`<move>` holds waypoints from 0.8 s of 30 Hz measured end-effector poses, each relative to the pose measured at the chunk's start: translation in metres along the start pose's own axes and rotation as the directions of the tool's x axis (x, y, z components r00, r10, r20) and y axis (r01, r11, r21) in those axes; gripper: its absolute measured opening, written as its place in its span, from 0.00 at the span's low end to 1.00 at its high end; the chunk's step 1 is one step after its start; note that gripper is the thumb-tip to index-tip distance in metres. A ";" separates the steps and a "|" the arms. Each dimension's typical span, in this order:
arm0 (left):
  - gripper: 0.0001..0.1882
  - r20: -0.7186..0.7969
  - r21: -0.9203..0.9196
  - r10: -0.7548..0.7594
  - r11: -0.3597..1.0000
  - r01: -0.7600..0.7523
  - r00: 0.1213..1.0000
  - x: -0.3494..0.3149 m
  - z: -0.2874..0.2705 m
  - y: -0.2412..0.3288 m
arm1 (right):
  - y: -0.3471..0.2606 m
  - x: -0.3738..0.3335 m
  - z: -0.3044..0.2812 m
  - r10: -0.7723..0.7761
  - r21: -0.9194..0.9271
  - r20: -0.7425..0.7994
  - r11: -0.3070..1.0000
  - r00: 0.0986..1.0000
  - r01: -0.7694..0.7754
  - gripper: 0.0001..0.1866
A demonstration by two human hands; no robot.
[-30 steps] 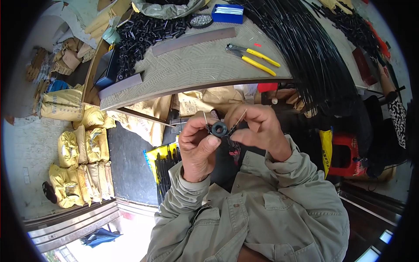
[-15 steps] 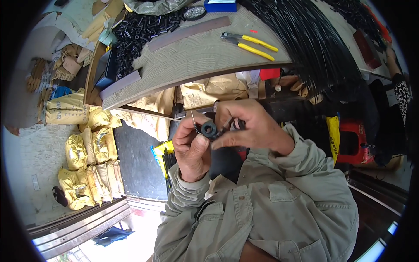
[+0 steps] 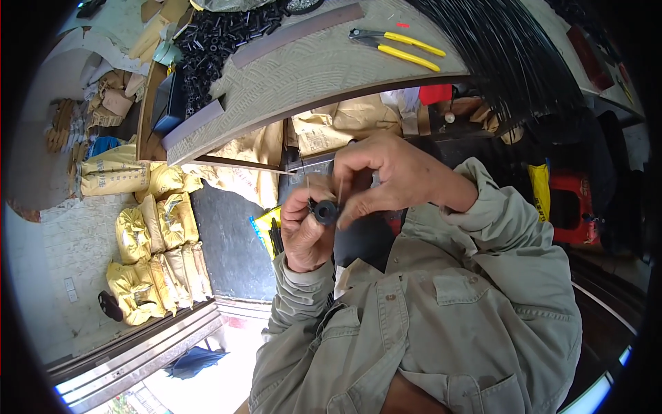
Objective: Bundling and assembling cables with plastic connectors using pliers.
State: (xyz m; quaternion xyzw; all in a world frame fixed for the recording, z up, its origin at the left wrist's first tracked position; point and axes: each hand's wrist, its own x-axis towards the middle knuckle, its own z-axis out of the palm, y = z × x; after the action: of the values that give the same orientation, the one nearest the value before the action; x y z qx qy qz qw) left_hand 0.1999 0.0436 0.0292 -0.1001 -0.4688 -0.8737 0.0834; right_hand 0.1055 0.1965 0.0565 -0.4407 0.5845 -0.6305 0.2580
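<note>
In front of my chest, above the floor, my left hand [image 3: 303, 231] is closed round a short black tubular part [image 3: 325, 212]. The tube's round hole faces up toward me, and my thumb presses its side. A thin wire-like strand sticks up beside the left fingers. My right hand [image 3: 396, 179] arches over from the right, thumb and fingertips pinched together right beside the tube. Whatever lies between those right fingertips is too small and partly hidden. On the worktable [image 3: 296, 86] ahead lie pliers [image 3: 407, 52] with yellow handles.
Many small black tubes [image 3: 214, 48] are heaped at the table's far left, next to a flat metal strip [image 3: 296, 34]. A bundle of long black strands [image 3: 510, 62] hangs over the right edge. Yellow sacks [image 3: 155, 255] stand at left; a red stool [image 3: 572, 207] is at right.
My view has shifted a little. The right hand has drawn slightly up and back from the tube, its fingers closer together. The left hand keeps hold of the tube.
</note>
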 end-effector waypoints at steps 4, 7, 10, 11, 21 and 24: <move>0.16 -0.132 -0.007 -0.014 1.000 0.014 0.991 -0.005 -0.005 -0.006 | 0.009 -0.016 0.034 -0.526 -0.741 -0.324 0.658 0.787 0.135 0.12; 0.16 -0.155 0.015 0.025 1.000 -0.023 0.988 -0.012 -0.009 -0.014 | 0.022 -0.013 0.057 -0.599 -0.763 -0.425 0.641 0.679 0.088 0.15; 0.16 -0.131 0.026 0.074 0.997 -0.071 0.989 -0.006 -0.008 -0.017 | 0.024 -0.012 0.056 -0.605 -0.762 -0.455 0.645 0.653 0.066 0.16; 0.16 -0.132 0.025 0.074 0.997 -0.072 0.988 -0.006 -0.006 -0.017 | 0.023 -0.012 0.054 -0.575 -0.748 -0.444 0.660 0.687 0.070 0.16; 0.19 -0.314 0.595 0.201 0.804 0.027 0.928 -0.017 0.013 -0.016 | 0.040 -0.002 0.064 -0.486 -0.756 -0.427 0.655 0.763 -0.006 0.17; 0.19 -0.245 0.581 0.249 0.811 -0.064 0.937 -0.022 0.010 -0.008 | 0.044 -0.014 0.059 -0.674 -0.643 -0.373 0.683 0.637 0.347 0.17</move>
State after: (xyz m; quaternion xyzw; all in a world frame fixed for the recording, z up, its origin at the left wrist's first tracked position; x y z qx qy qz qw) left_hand 0.2202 0.0575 0.0220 0.0285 -0.6770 -0.6901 0.2542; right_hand 0.1546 0.1702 0.0067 -0.4287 0.6227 -0.6006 -0.2603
